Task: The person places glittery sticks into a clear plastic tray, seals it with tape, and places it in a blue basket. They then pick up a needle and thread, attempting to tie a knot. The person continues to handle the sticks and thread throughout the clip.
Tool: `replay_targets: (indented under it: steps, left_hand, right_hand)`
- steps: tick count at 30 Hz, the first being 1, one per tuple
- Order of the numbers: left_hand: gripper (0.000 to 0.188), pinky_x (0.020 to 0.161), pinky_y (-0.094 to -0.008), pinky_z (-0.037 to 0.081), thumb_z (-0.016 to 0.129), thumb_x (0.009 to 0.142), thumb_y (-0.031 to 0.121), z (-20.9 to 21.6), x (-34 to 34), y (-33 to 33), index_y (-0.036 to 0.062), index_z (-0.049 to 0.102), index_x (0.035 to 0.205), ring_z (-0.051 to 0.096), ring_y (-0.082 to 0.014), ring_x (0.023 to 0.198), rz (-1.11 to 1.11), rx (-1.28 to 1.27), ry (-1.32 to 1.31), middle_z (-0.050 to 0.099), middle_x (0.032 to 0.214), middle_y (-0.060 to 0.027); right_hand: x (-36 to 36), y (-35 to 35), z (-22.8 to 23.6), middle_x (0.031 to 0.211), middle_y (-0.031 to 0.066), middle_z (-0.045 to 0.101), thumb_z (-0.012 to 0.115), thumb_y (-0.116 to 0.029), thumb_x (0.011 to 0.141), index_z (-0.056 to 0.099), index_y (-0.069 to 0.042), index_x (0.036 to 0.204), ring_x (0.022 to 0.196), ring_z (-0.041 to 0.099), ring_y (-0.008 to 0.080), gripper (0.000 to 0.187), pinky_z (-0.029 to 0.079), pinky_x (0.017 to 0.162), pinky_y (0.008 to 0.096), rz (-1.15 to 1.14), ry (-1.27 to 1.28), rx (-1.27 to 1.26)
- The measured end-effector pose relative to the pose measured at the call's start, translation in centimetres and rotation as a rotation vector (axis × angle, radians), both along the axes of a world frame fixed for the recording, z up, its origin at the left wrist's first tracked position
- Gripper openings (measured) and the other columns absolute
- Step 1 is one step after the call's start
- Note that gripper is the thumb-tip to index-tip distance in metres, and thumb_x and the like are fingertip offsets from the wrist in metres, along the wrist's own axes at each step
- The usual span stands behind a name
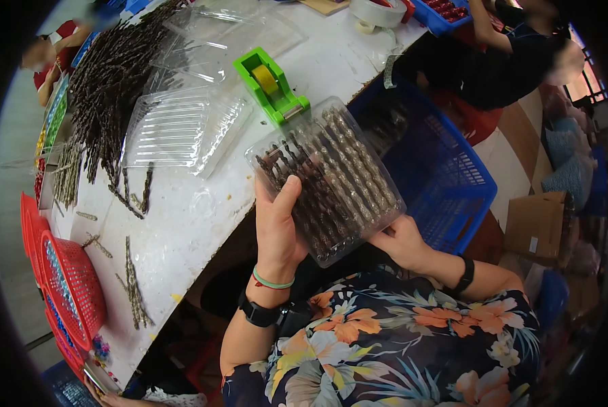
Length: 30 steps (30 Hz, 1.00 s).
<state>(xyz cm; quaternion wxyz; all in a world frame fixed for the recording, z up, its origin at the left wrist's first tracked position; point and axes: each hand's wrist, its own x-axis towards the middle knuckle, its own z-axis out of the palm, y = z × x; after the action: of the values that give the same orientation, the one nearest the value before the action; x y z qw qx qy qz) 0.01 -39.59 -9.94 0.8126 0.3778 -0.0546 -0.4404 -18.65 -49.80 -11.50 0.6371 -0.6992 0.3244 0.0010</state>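
White counter point(182, 227) lay strewn with dark sticks point(117, 88), blue crate point(479, 186) alongside, left hand point(275, 220) and right hand point(404, 241) clamped clear tray point(389, 211), long axis slanted upper left to lower right

- Red mesh basket point(88, 292), left end of bench point(182, 234)
- Blue slotted crate point(472, 178), low beside bench
- White tape roll point(378, 13), far side
- Blue bin point(440, 29), shiny red pieces point(448, 8) inside, near roll
- Cardboard box point(533, 220) over there, right of crate
- Co-worker point(504, 71), dark top
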Motion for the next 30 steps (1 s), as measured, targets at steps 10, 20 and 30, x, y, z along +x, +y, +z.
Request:
replay_targets:
  steps: [10, 20, 30]
  left_hand:
    - [0.042, 0.088, -0.0390, 0.058, 0.051, 0.095, 0.002, 0.6, 1.3, 0.0, 0.0020, 0.038, 0.135, 0.065, -0.0242, 0.104, 0.009, 0.041, 0.039, 0.060, 0.122, -0.0159]
    - [0.043, 0.090, -0.0386, 0.057, 0.053, 0.094, 0.003, 0.7, 1.1, -0.4, 0.0024, 0.038, 0.134, 0.064, -0.0236, 0.106, 0.029, 0.044, -0.030, 0.059, 0.121, -0.0152]
    - [0.048, 0.090, -0.0385, 0.056, 0.056, 0.091, 0.001, 1.0, 0.8, 0.1, 0.0032, 0.037, 0.136, 0.063, -0.0228, 0.106, 0.025, 0.021, -0.042, 0.058, 0.121, -0.0137]
  right_hand:
    - [3.3, -0.6, -3.1, 0.140, 0.0148, 0.053, 0.063, 0.001, 0.088, 0.051, 0.005, 0.135, 0.127, 0.052, 0.0258, 0.049, 0.038, 0.109, 0.0363, 0.037, -0.641, -0.355]
    - [8.5, -8.6, -5.2, 0.093, 0.0035, 0.064, 0.057, -0.002, 0.095, 0.058, 0.001, 0.112, 0.085, 0.060, 0.0092, 0.017, 0.049, 0.079, 0.0245, -0.193, -0.423, -0.128]
    - [14.0, -10.8, -4.0, 0.080, 0.0065, 0.059, 0.064, -0.011, 0.079, 0.066, -0.008, 0.093, 0.071, 0.059, 0.0256, 0.015, 0.047, 0.063, 0.0362, -0.005, -0.753, -1.336]
